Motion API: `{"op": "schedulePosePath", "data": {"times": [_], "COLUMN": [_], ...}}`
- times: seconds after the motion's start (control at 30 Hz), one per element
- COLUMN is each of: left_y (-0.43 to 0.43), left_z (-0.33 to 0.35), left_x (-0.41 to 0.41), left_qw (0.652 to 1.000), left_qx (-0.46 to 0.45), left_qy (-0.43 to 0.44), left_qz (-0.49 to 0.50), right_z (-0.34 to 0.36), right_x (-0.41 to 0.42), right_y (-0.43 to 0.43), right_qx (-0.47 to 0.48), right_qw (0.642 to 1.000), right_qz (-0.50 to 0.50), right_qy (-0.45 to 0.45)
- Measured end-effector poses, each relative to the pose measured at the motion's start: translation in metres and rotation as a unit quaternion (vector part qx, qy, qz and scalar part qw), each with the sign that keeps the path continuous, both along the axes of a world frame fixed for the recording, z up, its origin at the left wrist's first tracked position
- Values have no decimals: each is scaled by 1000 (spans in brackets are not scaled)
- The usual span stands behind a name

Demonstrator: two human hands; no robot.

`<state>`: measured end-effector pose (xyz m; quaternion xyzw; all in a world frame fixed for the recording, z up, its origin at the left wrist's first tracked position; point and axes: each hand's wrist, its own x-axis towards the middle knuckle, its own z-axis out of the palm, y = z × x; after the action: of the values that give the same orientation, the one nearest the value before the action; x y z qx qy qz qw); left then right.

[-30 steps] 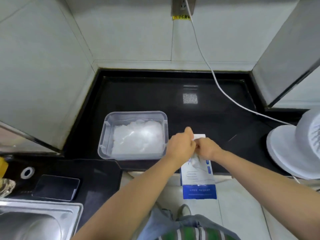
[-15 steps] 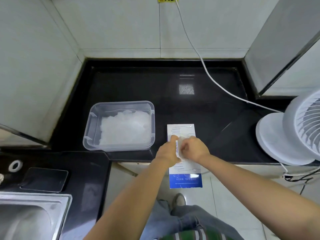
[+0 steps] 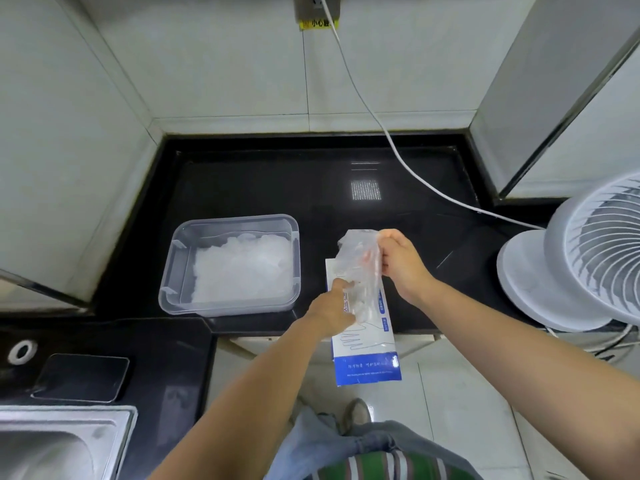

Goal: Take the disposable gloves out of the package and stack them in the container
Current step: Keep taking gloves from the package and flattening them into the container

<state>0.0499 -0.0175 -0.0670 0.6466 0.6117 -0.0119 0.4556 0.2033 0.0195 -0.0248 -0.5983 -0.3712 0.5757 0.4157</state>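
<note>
At the front edge of the black surface [image 3: 263, 188], the right hand [image 3: 398, 263] pinches a clear glove [image 3: 358, 258] raised over the package [image 3: 367, 344], which the left hand [image 3: 330, 311] grips at its left side. Just left sits the container [image 3: 180, 271], holding piled gloves [image 3: 242, 271]. On the white tiled wall, a yellow label [image 3: 317, 24] reads "小心".

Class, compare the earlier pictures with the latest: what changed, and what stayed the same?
The right hand has drawn a clear glove up out of the package, pinching its top end. The left hand still holds the package at the counter edge. The filled container and the fan have not moved.
</note>
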Motion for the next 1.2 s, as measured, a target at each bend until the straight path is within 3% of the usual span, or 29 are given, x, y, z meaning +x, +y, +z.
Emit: {"op": "schedulePosePath", "data": {"times": [0.1, 0.2, 0.27, 0.33, 0.43, 0.6, 0.73, 0.8, 0.87, 0.97, 1.1, 1.2], "left_y": [10, 23, 29, 35, 41, 49, 55, 55, 58, 65, 68, 65], "left_z": [20, 44, 60, 67, 75, 74, 74, 77, 78, 75, 64, 55], "left_x": [-3, -3, -5, -9, -17, -36, -60, -75, -90, -114, -150, -178], "left_qw": [981, 927, 885, 869, 898, 879, 915, 919, 916, 924, 925, 924], "left_qx": [-16, -36, -61, -74, -52, 31, 189, 242, 259, 260, 251, 259], "left_qy": [-114, -247, -322, -341, -275, -280, -77, 11, 26, 41, 30, 35], "left_qz": [154, 278, 331, 351, 340, 385, 349, 309, 306, 279, 282, 279], "right_z": [6, 9, 12, 14, 16, 20, 18, 19, 20, 19, 24, 26], "right_x": [-2, -6, -12, -18, -28, -47, -54, -60, -70, -87, -101, -108], "right_y": [4, 5, 3, 3, 3, 5, 14, 16, 19, 26, 37, 48], "right_qx": [-23, -43, -53, -53, -49, -77, -86, -42, -21, -10, -32, -63], "right_qw": [999, 997, 996, 997, 998, 994, 978, 970, 967, 969, 990, 990], "right_qz": [-32, -29, -7, 4, 17, 78, 156, 218, 251, 230, 127, 107], "right_qy": [26, 55, 69, 60, 42, 28, 111, 99, 31, -86, -51, -68]}}
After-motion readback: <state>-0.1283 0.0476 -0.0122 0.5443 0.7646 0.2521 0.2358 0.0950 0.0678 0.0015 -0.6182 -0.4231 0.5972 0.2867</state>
